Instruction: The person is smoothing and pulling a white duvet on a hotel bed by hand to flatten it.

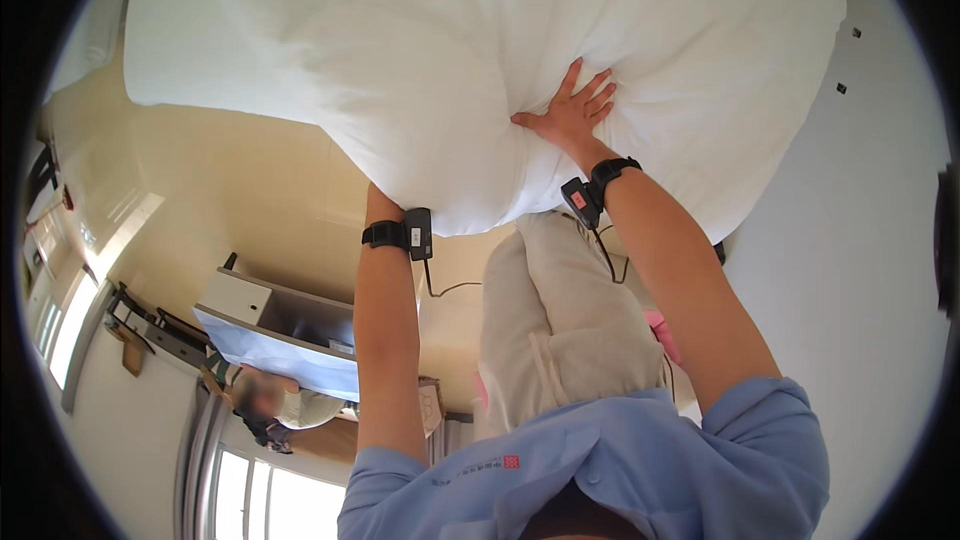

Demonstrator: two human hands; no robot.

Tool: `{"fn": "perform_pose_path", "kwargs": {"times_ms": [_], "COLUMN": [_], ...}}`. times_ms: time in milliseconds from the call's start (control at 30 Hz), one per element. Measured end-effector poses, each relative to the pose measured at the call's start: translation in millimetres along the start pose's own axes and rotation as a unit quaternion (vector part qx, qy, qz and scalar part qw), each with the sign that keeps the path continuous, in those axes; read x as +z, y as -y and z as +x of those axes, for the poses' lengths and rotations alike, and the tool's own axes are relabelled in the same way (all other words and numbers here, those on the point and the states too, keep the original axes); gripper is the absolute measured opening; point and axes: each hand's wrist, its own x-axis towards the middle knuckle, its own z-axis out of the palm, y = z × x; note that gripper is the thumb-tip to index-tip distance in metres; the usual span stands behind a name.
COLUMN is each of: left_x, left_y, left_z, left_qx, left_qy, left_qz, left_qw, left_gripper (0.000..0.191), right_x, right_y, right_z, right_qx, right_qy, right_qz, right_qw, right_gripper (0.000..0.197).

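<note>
A large white padded bedding piece (420, 82), apparently a duvet, fills the upper part of the view, with creases and a rounded edge. My right hand (571, 111) lies on top of it, fingers spread, pressing creases into the fabric. The fingers of my left hand are hidden behind the near edge of the bedding; only the wrist and forearm show, so its grip cannot be seen. Each wrist wears a black strap with a small black box and a cable.
A grey and white cabinet (300, 307) stands at the left on a beige floor (247, 172). Beyond it is another person (311, 406). Windows and curtains are at lower left, a pale wall (832, 255) at the right. Something pink shows behind my legs.
</note>
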Motion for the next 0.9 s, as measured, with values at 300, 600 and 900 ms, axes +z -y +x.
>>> {"fn": "perform_pose_path", "kwargs": {"times_ms": [300,600,900], "left_x": [-15,-61,-184], "left_y": [-1,-36,-66], "left_z": [-7,-58,-175], "left_qx": [0.004,0.189,0.275], "left_qy": [-0.030,-0.105,-0.327], "left_qz": [0.103,0.170,0.234], "left_qw": [0.994,0.961,0.873], "left_gripper": [0.062,0.063,0.052], "right_x": [1,12,23], "right_y": [-3,-2,5], "right_z": [5,2,-40], "right_qx": [0.007,-0.020,-0.064], "right_qy": [-0.010,-0.061,-0.206], "right_qz": [0.019,0.008,-0.017], "right_qw": [1.000,0.998,0.976], "right_gripper": [0.153,0.149,0.110]}}
